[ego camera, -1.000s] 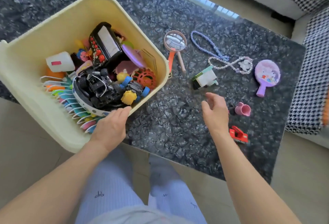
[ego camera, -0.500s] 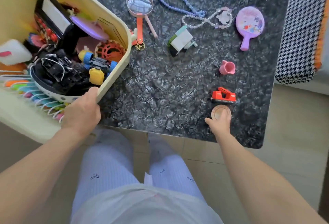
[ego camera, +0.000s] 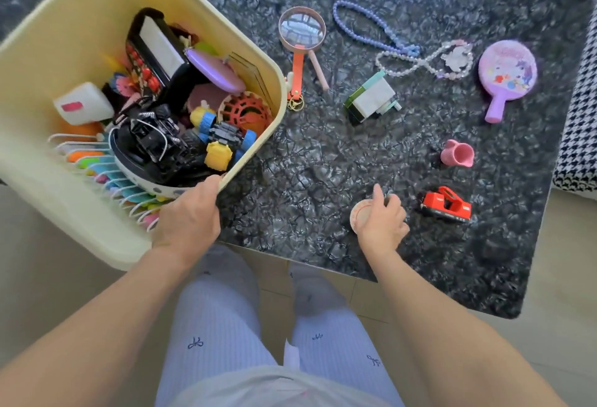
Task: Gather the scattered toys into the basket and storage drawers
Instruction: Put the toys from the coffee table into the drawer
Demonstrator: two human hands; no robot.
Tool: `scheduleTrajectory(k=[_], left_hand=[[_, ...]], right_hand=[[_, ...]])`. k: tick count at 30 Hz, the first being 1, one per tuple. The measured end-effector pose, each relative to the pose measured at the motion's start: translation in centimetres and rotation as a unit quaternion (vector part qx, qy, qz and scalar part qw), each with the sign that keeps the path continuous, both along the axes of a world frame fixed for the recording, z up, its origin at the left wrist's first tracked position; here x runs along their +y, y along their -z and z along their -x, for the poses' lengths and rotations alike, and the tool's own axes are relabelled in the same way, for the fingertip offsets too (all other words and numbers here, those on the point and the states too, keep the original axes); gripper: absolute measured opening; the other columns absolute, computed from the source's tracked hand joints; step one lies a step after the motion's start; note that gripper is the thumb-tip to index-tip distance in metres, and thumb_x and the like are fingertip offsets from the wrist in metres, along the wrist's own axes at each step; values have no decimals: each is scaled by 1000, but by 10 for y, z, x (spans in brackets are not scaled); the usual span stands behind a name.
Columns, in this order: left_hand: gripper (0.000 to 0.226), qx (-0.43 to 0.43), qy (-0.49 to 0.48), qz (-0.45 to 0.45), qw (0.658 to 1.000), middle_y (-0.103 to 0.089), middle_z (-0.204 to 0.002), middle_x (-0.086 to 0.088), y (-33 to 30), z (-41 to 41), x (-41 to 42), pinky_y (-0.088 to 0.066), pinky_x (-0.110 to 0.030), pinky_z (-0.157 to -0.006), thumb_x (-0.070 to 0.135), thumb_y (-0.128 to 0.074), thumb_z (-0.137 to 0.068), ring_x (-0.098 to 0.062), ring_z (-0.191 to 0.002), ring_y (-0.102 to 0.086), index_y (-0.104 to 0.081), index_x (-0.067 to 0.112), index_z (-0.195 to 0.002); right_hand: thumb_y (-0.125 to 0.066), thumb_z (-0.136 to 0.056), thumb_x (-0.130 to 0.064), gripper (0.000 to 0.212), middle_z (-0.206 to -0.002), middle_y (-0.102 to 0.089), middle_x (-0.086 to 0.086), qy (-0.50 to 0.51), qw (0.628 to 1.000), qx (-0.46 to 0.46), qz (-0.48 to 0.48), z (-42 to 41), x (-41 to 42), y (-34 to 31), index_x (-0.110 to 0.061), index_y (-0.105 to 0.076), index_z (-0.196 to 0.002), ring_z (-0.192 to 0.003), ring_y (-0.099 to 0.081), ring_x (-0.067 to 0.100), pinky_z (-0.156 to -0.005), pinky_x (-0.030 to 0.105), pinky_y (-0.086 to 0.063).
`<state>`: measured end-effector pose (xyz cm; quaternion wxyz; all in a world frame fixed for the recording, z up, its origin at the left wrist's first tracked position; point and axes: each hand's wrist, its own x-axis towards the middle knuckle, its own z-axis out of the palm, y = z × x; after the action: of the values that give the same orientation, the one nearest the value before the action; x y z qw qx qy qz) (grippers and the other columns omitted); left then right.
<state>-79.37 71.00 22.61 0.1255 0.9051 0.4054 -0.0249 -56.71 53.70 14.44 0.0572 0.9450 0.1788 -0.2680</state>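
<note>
My right hand (ego camera: pixel 382 222) curls its fingers round a small round pink dish (ego camera: pixel 361 217), held near the table's near edge; just right of it lies the red toy truck (ego camera: pixel 446 205), apart from my hand; farther off sit the pink cup (ego camera: pixel 458 153), the block toy (ego camera: pixel 371 99), the magnifying glass (ego camera: pixel 302 31), 2 bead necklaces (ego camera: pixel 400 51) and the purple mirror (ego camera: pixel 507 70) on the dark marble table (ego camera: pixel 323 154); my left hand (ego camera: pixel 189 219) grips the near rim of the yellow basket (ego camera: pixel 64 28), seemingly tilted, full of toys.

Dark marble table (ego camera: pixel 323 161) — magnifying glass (ego camera: pixel 302 31), bead necklaces (ego camera: pixel 403 51), pink cup (ego camera: pixel 458 154), red truck (ego camera: pixel 447 204)
</note>
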Motion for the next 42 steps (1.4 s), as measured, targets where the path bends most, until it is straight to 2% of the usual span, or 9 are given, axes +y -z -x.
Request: scheduleTrajectory(k=[7, 11, 14, 16, 21, 32, 35, 38, 42], left_hand=[[58, -18, 12, -32, 999, -57, -61, -7, 4, 3, 2, -37, -27, -30, -8, -75, -53, -29, -48, -59, -48, 8, -101], [60, -21, 11, -38, 999, -57, -60, -6, 6, 3, 2, -38, -27, -30, -7, -77, -51, -28, -48, -59, -48, 8, -102], [59, -23, 10, -42, 999, -58, -61, -6, 7, 4, 2, -38, -26, -31, -6, -78, -51, -28, -48, -59, -51, 7, -102], [54, -18, 7, -46, 999, -58, -61, -6, 6, 4, 3, -37, -25, -31, -6, -77, -51, -28, -47, -58, -55, 6, -99], [46, -8, 9, -34, 999, -58, -62, -6, 7, 3, 3, -36, -27, -31, -6, -73, -57, -30, -49, -58, -54, 6, -98], [37, 0, -4, -17, 1000, -57, -65, -16, 7, 2, 0, -41, -37, -36, -10, -66, -65, -37, -52, -58, -53, 1, -98], [39, 1, -3, -12, 1000, -57, -66, -17, 7, 1, -1, -43, -39, -37, -11, -66, -65, -38, -53, -59, -55, -1, -100], [37, 2, -8, -17, 1000, -57, -64, -17, 5, 0, -2, -43, -39, -36, -13, -66, -63, -38, -52, -59, -56, -1, -97], [36, 9, 1, -27, 1000, -56, -62, -16, 4, -1, -2, -42, -36, -34, -13, -68, -62, -36, -49, -59, -57, -2, -95]], right_hand=[[-50, -91, -12, 28, -121, -56, 14, -54, 997, 47, -16, -21, 26, -2, -12, -51, -120, -112, -53, 33, -91, 39, -42], [-64, -85, -35, 65, -140, -38, 14, 18, 995, 90, -43, -2, 26, -18, -14, -35, -139, -128, -39, 32, -102, 47, -38], [-69, -76, -49, 96, -158, -2, 4, -263, 953, 151, -13, 56, 2, -20, -26, -12, -150, -146, -6, 29, -111, 57, -13], [-78, -61, -53, 106, -157, -6, 7, -376, 913, 157, 1, 88, -10, -13, -27, -24, -148, -144, -15, 35, -105, 67, -17], [-59, -85, -47, 89, -157, 15, 4, -306, 938, 161, -11, 87, 17, -10, -27, -1, -150, -145, 12, 24, -113, 57, 3], [-60, -88, -38, 79, -159, 3, 5, -133, 991, 29, -10, -36, -6, -24, -25, -12, -149, -146, 4, 22, -114, 54, -2], [-62, -87, -37, 81, -158, 7, 5, -18, 1000, 8, 17, -64, -20, -26, -27, -11, -149, -146, 7, 26, -112, 58, -2], [-67, -84, -30, 87, -157, 12, 7, 112, 992, 51, 41, -86, -30, -25, -30, -10, -149, -144, 8, 33, -110, 59, -10], [-61, -87, -12, 70, -154, -11, 6, 26, 994, 36, 98, -91, -32, -20, -32, -24, -143, -135, -14, 38, -101, 49, -31]])
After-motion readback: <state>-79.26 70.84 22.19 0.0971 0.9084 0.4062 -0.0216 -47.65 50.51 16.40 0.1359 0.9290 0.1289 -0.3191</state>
